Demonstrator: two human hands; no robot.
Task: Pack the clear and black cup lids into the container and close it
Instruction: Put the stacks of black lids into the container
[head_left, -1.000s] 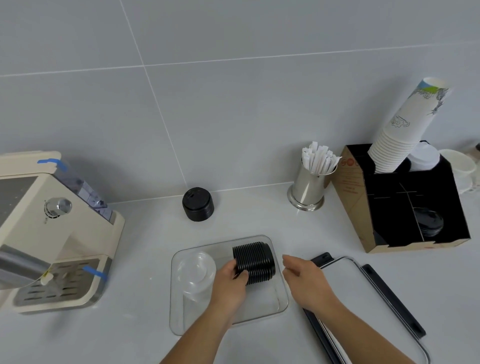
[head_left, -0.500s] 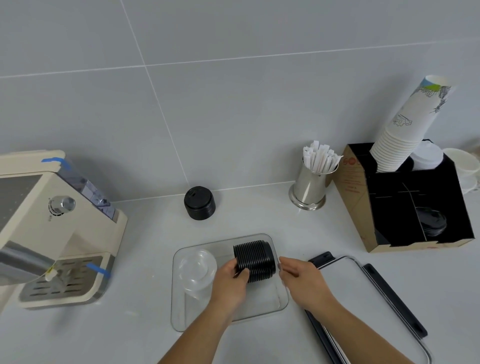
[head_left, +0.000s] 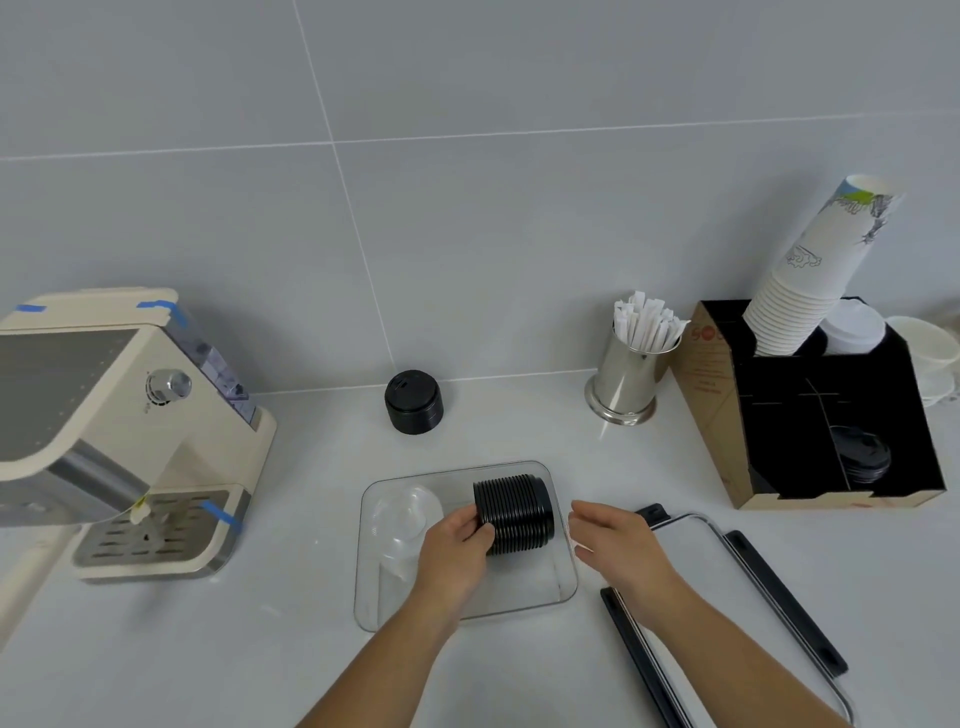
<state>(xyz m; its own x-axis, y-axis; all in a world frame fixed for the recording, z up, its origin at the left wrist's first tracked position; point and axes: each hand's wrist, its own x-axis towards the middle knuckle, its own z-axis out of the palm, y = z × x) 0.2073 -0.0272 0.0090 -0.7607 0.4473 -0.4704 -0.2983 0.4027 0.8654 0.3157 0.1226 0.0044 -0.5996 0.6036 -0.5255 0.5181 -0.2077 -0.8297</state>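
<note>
A clear rectangular container (head_left: 519, 603) lies on the counter in front of me. Inside it, on the right, a stack of black cup lids (head_left: 517, 512) lies on its side. My left hand (head_left: 457, 545) grips the left end of that stack. A stack of clear cup lids (head_left: 402, 519) sits in the container's left half, partly behind my left hand. My right hand (head_left: 618, 545) hovers just outside the container's right wall, fingers apart, holding nothing. The container's lid (head_left: 727, 597), clear with black clips, rests on the counter to the right, under my right forearm.
A cream coffee machine (head_left: 119, 431) stands at the left. A second stack of black lids (head_left: 414, 401) sits near the wall. A steel cup of wrapped straws (head_left: 631, 374) and a cardboard organiser (head_left: 810, 415) with paper cups stand at the back right.
My right hand has drawn back a little from the black stack's right end and spread its fingers. My left hand keeps its grip on the stack inside the container.
</note>
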